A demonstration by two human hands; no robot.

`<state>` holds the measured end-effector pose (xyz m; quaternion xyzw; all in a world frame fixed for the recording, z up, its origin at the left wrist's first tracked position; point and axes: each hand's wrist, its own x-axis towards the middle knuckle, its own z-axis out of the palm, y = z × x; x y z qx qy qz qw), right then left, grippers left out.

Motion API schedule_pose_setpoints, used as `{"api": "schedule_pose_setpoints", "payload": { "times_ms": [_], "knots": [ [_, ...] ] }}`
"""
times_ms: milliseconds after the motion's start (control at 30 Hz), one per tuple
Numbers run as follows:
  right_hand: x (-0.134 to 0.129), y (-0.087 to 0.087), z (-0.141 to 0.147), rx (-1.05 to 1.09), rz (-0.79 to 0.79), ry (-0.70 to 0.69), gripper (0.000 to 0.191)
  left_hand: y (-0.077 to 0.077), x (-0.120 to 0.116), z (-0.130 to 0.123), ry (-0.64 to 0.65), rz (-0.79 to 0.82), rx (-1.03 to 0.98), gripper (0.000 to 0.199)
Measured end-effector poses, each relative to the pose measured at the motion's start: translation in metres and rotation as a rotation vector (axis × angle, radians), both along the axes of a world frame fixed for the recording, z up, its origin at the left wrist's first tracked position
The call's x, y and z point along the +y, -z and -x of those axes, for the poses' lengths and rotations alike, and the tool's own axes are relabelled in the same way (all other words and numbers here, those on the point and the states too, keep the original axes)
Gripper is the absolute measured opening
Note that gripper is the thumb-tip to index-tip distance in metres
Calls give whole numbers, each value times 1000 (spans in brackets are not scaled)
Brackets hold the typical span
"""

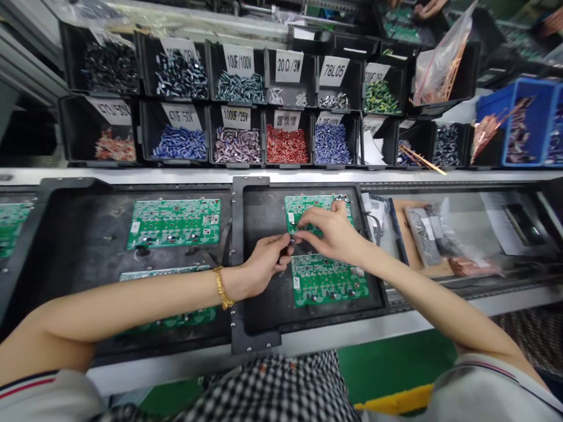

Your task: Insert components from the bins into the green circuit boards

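Observation:
My left hand point(268, 264) is closed in a pinch, with a small dark electronic component point(292, 239) at its fingertips. Close against it comes my right hand point(336, 231), its thumb tip at the same component and its fingers curled; whether it grips anything of its own is hidden. Both hands are over the gap between two green circuit boards. The upper circuit board point(292, 205) is partly covered by my right hand. Below the hands lies the lower circuit board point(329, 281), fitted with several small parts. Both boards rest in a black tray point(264, 316).
Black bins point(240, 161) of sorted, labelled components line the back in two rows. A second black tray point(88, 234) with more circuit boards point(176, 223) adjoins on the left. Bagged parts point(424, 237) lie to the right, below a blue bin point(492, 111). Another person's hand point(428, 9) shows far back.

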<state>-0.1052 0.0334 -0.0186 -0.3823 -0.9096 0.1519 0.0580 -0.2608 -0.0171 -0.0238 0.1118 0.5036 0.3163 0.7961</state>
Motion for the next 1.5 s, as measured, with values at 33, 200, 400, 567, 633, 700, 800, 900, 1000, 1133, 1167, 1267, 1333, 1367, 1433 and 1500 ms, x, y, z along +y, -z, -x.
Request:
{"api": "schedule_pose_setpoints", "payload": {
  "times_ms": [33,200,400,567,633,700,800,900,1000,1133,1167,1267,1333,1367,1433,1500],
  "knots": [
    [-8,-6,-5,22,20,6,22,-2,-2,-4,12,-18,-8,17],
    [-46,-28,-51,-31,-102,64,24,-13,-11,-30,199,-74,-99,18],
    [-65,-5,-108,-138,-106,300,11,-5,-12,-42,378,-138,-21,23],
    [-66,11,-110,-110,-71,332,11,2,-11,-44,329,-120,-58,21],
    [-66,11,-110,-113,-51,328,11,2,-11,-44,334,-99,-67,20],
    [-65,10,-110,-117,-37,319,11,1,-11,-45,343,-89,-60,19],
    [-63,11,-114,-116,-27,302,13,1,-11,-45,362,-72,-51,19],
    [-61,14,-117,-120,-22,280,14,2,-11,-44,368,-63,-45,22],
    [-61,13,-117,-120,-22,302,10,2,-13,-44,376,-63,-42,29],
    [-69,-6,-104,25,4,402,9,-1,-17,-51,389,-100,-51,36],
    [-73,-12,-98,85,34,402,11,-2,-19,-54,391,-117,-62,35],
    [-81,-28,-78,184,106,325,8,-10,-27,-58,387,-134,-129,33],
    [-85,-32,-67,187,78,288,7,-17,-33,-51,360,-78,-152,28],
    [-86,-31,-62,177,61,272,8,-21,-35,-44,347,-39,-141,22],
    [-87,-24,-53,141,74,215,9,-29,-37,-18,327,13,-65,17],
    [-88,-12,-45,108,143,124,10,-38,-36,22,277,-27,97,22]
  ]
}}
